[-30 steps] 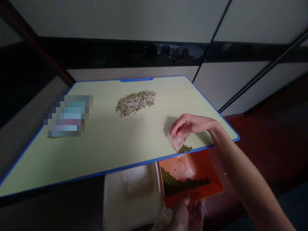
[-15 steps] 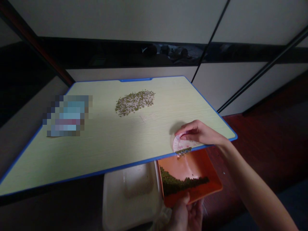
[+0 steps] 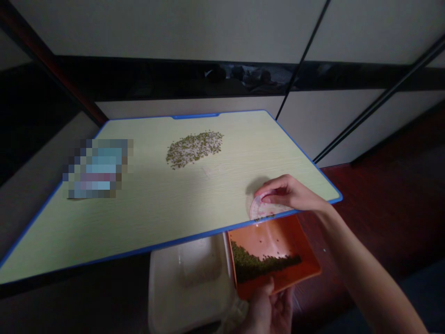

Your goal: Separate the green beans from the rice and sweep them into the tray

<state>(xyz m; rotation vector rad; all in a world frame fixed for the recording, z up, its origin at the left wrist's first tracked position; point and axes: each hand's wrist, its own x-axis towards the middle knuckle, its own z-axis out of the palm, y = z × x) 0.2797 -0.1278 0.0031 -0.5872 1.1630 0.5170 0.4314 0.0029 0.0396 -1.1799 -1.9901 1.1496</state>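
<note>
My right hand (image 3: pixel 287 192) pinches a clear protractor (image 3: pixel 257 206) with pink markings at the table's front edge. A few green beans (image 3: pixel 266 216) lie along that edge, against the protractor. Directly below, my left hand (image 3: pixel 266 301) grips the near rim of an orange tray (image 3: pixel 281 241), thumb on top and fingers underneath. Green mung beans (image 3: pixel 250 264) are heaped along the left and near sides inside it. Farther back on the table (image 3: pixel 139 208), a patch of green beans mixed with whitish grains (image 3: pixel 194 149) is spread out.
A whitish plastic container (image 3: pixel 163 287), with pale grains in it, sits left of the orange tray, below the table edge. A blurred-out flat item (image 3: pixel 100 169) lies on the table's left side. Cabinet panels (image 3: pixel 194 28) stand behind the table; reddish flooring (image 3: pixel 333 185) shows at right.
My right hand has moved slightly right and toward the edge with the protractor. The small pile of beans there has dropped off into the orange tray, leaving a few at the edge.
</note>
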